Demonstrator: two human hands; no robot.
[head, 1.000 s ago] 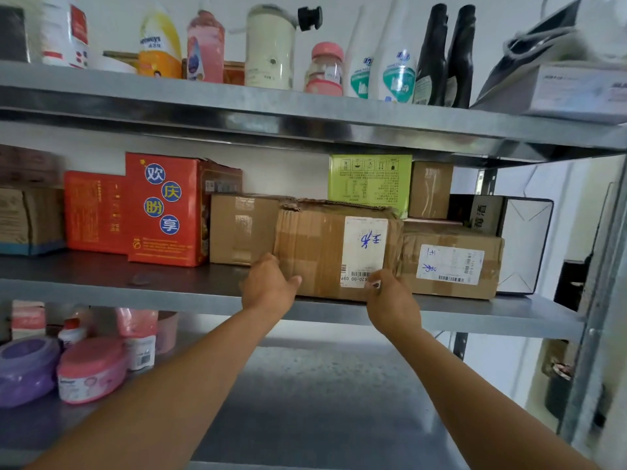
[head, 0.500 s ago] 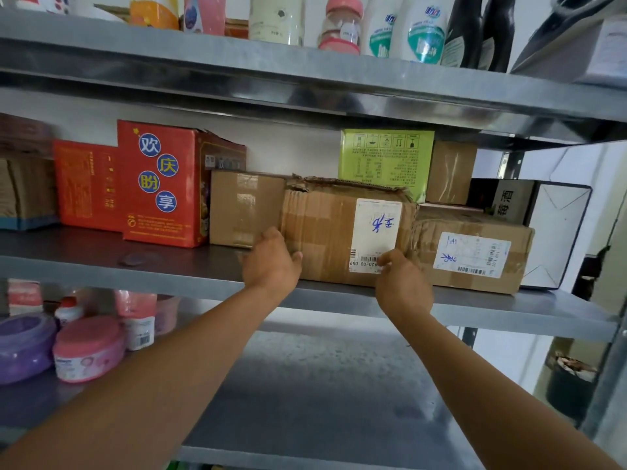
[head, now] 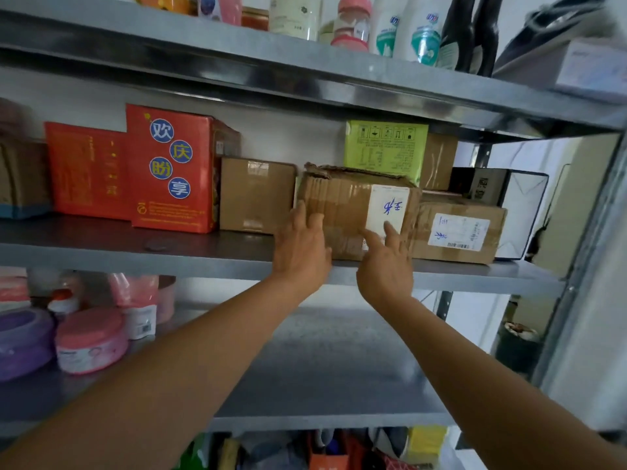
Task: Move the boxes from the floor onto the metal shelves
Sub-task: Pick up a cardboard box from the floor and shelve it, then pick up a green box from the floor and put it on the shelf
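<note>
Crumpled brown cardboard box (head: 339, 212), torn top edge, white label w/ blue handwriting, sits upright on mid metal shelf (head: 203, 262) near front edge, betw. plain brown box (head: 256, 195) on left & labelled box (head: 458, 232) on right.

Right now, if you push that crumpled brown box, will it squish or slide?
The crumpled box probably slides: it sits flat on the smooth metal shelf. Its creased walls may dent a little. It looks too low to tip.
</note>
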